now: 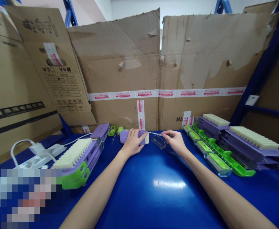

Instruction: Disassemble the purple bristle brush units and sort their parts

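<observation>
My left hand is closed over a purple plastic housing with a cream end, pressing it to the blue table. Between finger and thumb, my right hand pinches a thin metal rod that points left toward the housing's end. Whether its tip touches the housing I cannot tell. A clear plastic box lies on the table just left of my right fingers. Beyond my left hand are small green parts and several small dark bits.
At left stands a purple unit with a cream bumpy pad, beside a white power strip. Along the right lie purple units with similar pads, a green strip and clear-and-green pieces. Cardboard walls close off the back.
</observation>
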Available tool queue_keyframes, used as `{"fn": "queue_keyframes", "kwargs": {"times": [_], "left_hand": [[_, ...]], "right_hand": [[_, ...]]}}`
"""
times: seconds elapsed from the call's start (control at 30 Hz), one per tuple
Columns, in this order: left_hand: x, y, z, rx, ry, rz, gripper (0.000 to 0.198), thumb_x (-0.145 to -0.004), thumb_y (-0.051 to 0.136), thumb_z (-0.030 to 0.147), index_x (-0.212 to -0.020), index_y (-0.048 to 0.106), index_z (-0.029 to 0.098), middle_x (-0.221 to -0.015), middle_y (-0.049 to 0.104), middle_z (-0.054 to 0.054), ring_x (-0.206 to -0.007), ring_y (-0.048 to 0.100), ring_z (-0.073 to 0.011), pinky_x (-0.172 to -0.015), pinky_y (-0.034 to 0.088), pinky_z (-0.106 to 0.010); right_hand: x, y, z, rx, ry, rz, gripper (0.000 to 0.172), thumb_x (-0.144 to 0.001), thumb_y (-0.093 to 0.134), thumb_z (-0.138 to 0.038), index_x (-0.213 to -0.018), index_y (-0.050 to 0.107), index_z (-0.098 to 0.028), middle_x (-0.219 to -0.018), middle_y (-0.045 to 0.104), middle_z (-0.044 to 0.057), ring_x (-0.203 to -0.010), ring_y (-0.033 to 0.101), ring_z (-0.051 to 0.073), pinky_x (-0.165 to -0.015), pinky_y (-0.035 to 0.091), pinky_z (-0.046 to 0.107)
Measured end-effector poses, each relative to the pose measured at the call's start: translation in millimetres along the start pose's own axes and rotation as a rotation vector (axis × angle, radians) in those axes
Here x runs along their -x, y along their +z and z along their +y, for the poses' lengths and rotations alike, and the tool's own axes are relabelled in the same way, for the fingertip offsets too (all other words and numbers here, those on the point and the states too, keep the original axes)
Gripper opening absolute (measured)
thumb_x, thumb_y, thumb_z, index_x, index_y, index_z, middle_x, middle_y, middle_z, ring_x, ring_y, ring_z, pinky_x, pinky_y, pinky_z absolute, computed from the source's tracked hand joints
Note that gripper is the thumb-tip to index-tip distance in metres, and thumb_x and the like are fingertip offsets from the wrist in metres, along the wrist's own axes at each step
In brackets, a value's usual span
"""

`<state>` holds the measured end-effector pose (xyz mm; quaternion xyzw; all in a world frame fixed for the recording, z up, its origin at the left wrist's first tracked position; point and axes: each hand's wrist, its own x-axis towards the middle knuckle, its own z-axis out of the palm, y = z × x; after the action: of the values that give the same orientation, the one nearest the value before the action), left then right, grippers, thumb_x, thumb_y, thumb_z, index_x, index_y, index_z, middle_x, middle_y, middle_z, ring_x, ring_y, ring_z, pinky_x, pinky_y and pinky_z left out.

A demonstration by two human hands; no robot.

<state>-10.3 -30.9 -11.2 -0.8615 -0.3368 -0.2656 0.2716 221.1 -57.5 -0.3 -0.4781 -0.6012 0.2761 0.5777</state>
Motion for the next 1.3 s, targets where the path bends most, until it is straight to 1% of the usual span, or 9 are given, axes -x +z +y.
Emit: {"fn": "queue_keyframes", "kwargs": {"times": [0.37, 0.47, 0.6, 0.7, 0.8, 0.87, 1.0, 1.13, 1.3], "left_hand": [[-2, 2.0, 1, 0.023, 0.113, 0.009, 0.052, -0.073, 0.059, 0.017, -0.124, 0.048, 0.018, -0.117, 0.042, -0.015, -0.111, 0.039, -0.0307, -0.093, 0.037, -0.052], [-2, 5.2, 0, 0.003, 0.157, 0.027, 0.049, -0.076, 0.054, 0.014, -0.124, 0.047, 0.019, -0.118, 0.043, -0.014, -0.113, 0.039, -0.0299, -0.095, 0.037, -0.052], [-1, 7.6, 1, -0.025, 0.129, 0.040, 0.047, -0.080, 0.047, 0.013, -0.126, 0.046, 0.019, -0.116, 0.045, -0.014, -0.111, 0.041, -0.0285, -0.093, 0.039, -0.050], [-1, 7.2, 2, -0.055, 0.106, 0.029, 0.047, -0.081, 0.047, 0.015, -0.127, 0.045, 0.016, -0.115, 0.046, -0.015, -0.108, 0.043, -0.0282, -0.091, 0.042, -0.047], [-2, 6.8, 3, -0.072, 0.109, 0.031, 0.045, -0.082, 0.045, 0.014, -0.127, 0.046, 0.017, -0.113, 0.047, -0.014, -0.106, 0.045, -0.0270, -0.091, 0.042, -0.046], [-3, 7.0, 4, -0.081, 0.104, 0.029, 0.046, -0.083, 0.043, 0.014, -0.128, 0.045, 0.018, -0.112, 0.047, -0.014, -0.105, 0.046, -0.0265, -0.091, 0.042, -0.046], [-3, 7.6, 4, -0.069, 0.112, 0.026, 0.046, -0.082, 0.044, 0.014, -0.128, 0.044, 0.016, -0.115, 0.046, -0.015, -0.110, 0.043, -0.0277, -0.095, 0.040, -0.049], [-3, 6.9, 4, -0.071, 0.139, 0.033, 0.044, -0.082, 0.045, 0.013, -0.126, 0.047, 0.016, -0.115, 0.046, -0.015, -0.115, 0.041, -0.0281, -0.100, 0.035, -0.054], [-3, 5.0, 6, -0.112, 0.195, 0.085, 0.040, -0.084, 0.042, 0.009, -0.123, 0.049, 0.013, -0.111, 0.049, -0.014, -0.112, 0.044, -0.0253, -0.104, 0.034, -0.052]], "right_hand": [[-3, -11, -9, 0.041, -0.062, -0.052, 0.027, -0.064, 0.062, -0.038, -0.070, 0.070, -0.012, -0.066, 0.067, 0.007, -0.061, 0.059, 0.017, -0.057, 0.045, 0.027], [-3, -13, -12, 0.127, -0.120, -0.052, 0.023, -0.068, 0.059, -0.034, -0.071, 0.069, -0.013, -0.073, 0.069, 0.008, -0.068, 0.062, 0.018, -0.064, 0.047, 0.028], [2, -10, -17, 0.343, -0.269, -0.057, 0.021, -0.076, 0.052, -0.027, -0.078, 0.069, -0.016, -0.080, 0.069, 0.007, -0.076, 0.063, 0.017, -0.070, 0.046, 0.027], [10, 0, -17, 0.500, -0.360, -0.140, 0.023, -0.082, 0.047, -0.024, -0.089, 0.068, -0.017, -0.087, 0.069, 0.007, -0.079, 0.063, 0.016, -0.074, 0.046, 0.026], [17, 12, -13, 0.559, -0.347, -0.238, 0.027, -0.085, 0.044, -0.021, -0.103, 0.064, -0.016, -0.094, 0.069, 0.008, -0.083, 0.063, 0.017, -0.076, 0.046, 0.026], [19, 16, -11, 0.572, -0.342, -0.247, 0.030, -0.085, 0.044, -0.020, -0.108, 0.062, -0.015, -0.099, 0.068, 0.010, -0.088, 0.064, 0.018, -0.078, 0.046, 0.027], [18, 11, -16, 0.546, -0.295, -0.201, 0.029, -0.082, 0.048, -0.021, -0.103, 0.068, -0.017, -0.098, 0.070, 0.008, -0.086, 0.065, 0.020, -0.078, 0.047, 0.028], [13, 0, -23, 0.498, -0.196, -0.262, 0.027, -0.080, 0.052, -0.022, -0.098, 0.071, -0.019, -0.095, 0.071, 0.006, -0.083, 0.066, 0.021, -0.075, 0.048, 0.028], [11, -4, -24, 0.516, -0.212, -0.310, 0.027, -0.079, 0.052, -0.021, -0.098, 0.072, -0.021, -0.097, 0.071, 0.004, -0.086, 0.066, 0.022, -0.077, 0.048, 0.030]]}}
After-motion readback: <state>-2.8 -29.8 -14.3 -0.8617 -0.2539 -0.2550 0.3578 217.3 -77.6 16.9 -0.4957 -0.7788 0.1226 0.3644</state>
